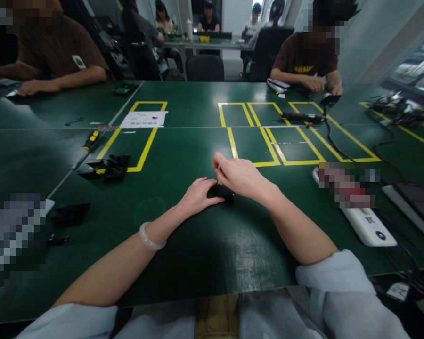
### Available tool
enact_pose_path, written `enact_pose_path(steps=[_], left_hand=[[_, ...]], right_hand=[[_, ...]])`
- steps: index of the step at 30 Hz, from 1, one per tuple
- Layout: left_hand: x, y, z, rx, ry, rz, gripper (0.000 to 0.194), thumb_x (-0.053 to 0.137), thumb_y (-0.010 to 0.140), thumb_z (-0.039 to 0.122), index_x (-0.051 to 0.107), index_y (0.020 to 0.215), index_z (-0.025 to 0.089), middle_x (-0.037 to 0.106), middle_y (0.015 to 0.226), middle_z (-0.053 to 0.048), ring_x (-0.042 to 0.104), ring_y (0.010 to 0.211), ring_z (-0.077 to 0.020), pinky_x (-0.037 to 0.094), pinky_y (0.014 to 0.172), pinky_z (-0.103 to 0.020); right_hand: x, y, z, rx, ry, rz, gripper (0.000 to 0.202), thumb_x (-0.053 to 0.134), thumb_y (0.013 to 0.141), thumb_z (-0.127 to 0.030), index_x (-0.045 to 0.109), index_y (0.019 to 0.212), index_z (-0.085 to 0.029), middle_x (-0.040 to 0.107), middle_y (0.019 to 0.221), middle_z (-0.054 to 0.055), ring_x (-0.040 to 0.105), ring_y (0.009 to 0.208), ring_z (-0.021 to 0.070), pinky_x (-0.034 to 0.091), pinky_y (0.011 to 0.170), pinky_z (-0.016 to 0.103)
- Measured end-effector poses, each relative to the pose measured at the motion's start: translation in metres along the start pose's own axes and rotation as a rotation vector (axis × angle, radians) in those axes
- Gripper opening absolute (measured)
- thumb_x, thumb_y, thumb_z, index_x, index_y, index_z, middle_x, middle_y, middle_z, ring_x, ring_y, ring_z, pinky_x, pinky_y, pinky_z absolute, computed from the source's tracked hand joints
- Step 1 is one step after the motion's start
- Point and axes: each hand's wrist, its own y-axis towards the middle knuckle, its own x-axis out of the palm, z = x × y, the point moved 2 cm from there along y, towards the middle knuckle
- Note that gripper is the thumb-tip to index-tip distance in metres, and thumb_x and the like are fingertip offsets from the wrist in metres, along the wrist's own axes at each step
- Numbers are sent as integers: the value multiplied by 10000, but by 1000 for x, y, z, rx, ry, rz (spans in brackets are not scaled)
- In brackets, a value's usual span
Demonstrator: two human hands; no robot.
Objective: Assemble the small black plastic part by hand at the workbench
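Observation:
A small black part (pixel 224 191) rests on the green table (pixel 183 263) in front of me. My left hand (pixel 200 195) grips it from the left, thumb at the near side and fingers at the far side. Just above the part, my right hand (pixel 238 175) is closed in a pinch with its fingers curled. A thin dark thing shows below those fingertips, too small to name. The right hand covers the right side of the black part.
Black parts (pixel 115 168) and a yellow-black screwdriver (pixel 92 140) lie left. A black electric screwdriver (pixel 302 117) with a cable lies back right. White devices (pixel 369 226) are at right. People sit across the table, one person's hands (pixel 318 85) at back right.

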Motion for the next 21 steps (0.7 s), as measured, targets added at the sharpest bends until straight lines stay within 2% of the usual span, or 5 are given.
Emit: enact_pose_path(steps=[6, 15, 21], left_hand=[[0, 0, 1, 8, -18, 24, 435, 755, 849, 454, 665, 1192, 202, 733, 1186, -93, 660, 1162, -323, 463, 1087, -511], [2, 0, -2, 5, 4, 29, 443, 758, 843, 476, 671, 1175, 194, 733, 1183, -97, 657, 1170, -331, 447, 1110, -522], [2, 0, -1, -5, -2, 24, 467, 767, 838, 459, 662, 1205, 191, 724, 1215, -105, 650, 1187, -337, 449, 1106, -521]], right_hand=[[0, 0, 0, -1, -25, -32, 271, 386, 1048, -360, 569, 1174, -205, 762, 945, 60, 682, 794, 204, 291, 620, 288], [1, -1, -1, -9, 0, -5, 253, 375, 1019, -269, 544, 1195, -200, 756, 938, 42, 682, 778, 197, 294, 610, 294], [2, 1, 0, -15, -44, -18, 263, 378, 1043, -334, 573, 1164, -205, 757, 903, 52, 684, 769, 210, 260, 592, 298]])
